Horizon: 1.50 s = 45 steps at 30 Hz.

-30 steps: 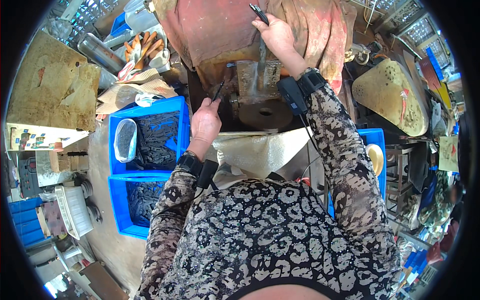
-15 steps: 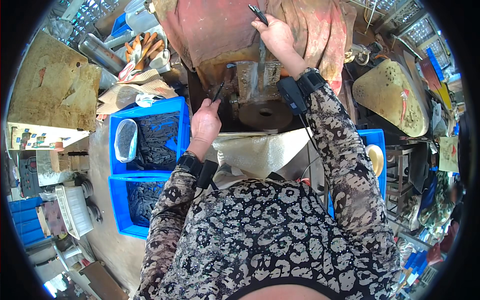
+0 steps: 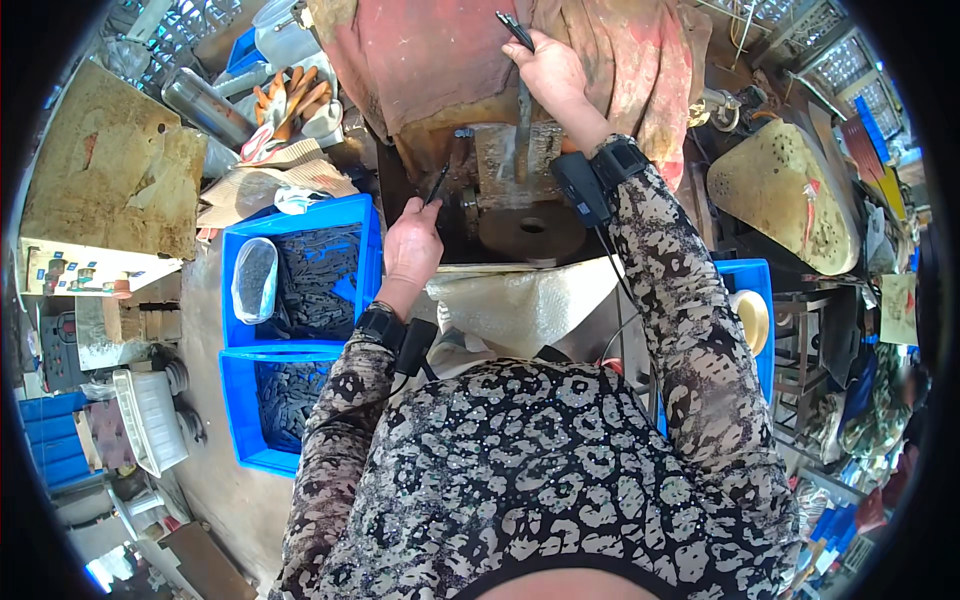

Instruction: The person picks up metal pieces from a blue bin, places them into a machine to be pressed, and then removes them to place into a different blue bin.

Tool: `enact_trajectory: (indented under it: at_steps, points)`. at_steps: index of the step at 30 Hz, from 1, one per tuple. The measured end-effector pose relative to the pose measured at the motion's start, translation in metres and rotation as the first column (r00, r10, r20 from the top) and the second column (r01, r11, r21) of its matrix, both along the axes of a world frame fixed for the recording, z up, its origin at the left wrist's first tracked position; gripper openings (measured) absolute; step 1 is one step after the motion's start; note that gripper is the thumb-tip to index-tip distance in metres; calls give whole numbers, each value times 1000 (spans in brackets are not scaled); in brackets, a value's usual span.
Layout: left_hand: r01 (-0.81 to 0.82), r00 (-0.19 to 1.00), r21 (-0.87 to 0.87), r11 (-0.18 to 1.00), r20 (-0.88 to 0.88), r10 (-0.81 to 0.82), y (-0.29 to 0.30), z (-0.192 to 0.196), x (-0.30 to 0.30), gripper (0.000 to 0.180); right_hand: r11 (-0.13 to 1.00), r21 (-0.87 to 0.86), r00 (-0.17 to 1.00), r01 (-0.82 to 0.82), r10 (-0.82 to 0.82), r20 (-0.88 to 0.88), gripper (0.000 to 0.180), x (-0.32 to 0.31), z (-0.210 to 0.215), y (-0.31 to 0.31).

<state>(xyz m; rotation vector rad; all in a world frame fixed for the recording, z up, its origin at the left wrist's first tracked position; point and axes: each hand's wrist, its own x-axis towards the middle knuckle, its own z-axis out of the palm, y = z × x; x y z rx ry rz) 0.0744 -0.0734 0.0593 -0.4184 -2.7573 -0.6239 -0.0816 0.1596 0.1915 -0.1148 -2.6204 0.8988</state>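
My left hand [image 3: 412, 242] is closed on a thin dark strip [image 3: 438, 185], which points up toward the machine. Farther up and to the right, my right hand [image 3: 552, 74] is closed around a slim black piece [image 3: 514, 30], perhaps more than one, in front of a stained red cloth [image 3: 450, 60]. Between and below the hands lies a round disc with a central hole [image 3: 500, 232], wet and brown. Behind it a vertical pipe [image 3: 523, 125] comes down against a worn block. Neither hand touches the disc.
To the left stand two blue bins [image 3: 228, 400] of small dark strips; a clear plastic container [image 3: 255, 280] sits in the far one. Orange-palmed gloves [image 3: 292, 100] lie behind them. Bubble wrap [image 3: 520, 305] hangs before the machine. At right is another blue bin [image 3: 764, 275] with a cream round thing.
Both hands stay almost where they were, with the same pieces in them. The whitish water spray around the pipe looks fainter now.
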Motion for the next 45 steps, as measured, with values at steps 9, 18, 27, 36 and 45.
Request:
enact_trajectory:
  at_steps: [9, 18, 27, 36, 45]
  points:
    - [1, 1000, 11, 1000, -3, -1, -2, -4, -2, 37, 999, 32, 1000, -6, 5, 27, 29, 0, 3, -2]
    - [1, 1000, -1, 1000, -10, -1, -4, -6, -5, 36, 999, 30, 999, 25, -26, 29, 31, -6, 2, -6]
    - [5, 1000, 52, 999, -9, -5, -5, -11, -5, 35, 999, 47, 999, 3, -5, 48, 30, -5, 6, -5]
    - [20, 1000, 45, 999, -8, -20, -4, -11, -8, 36, 1000, 13, 1000, 4, -4, 14, 32, 6, 4, -3]
    - [30, 996, 74, 997, -89, -24, 0, -4, -29, 40, 924, -236, 941, -302, 249, -228, 19, 166, -24, 13]
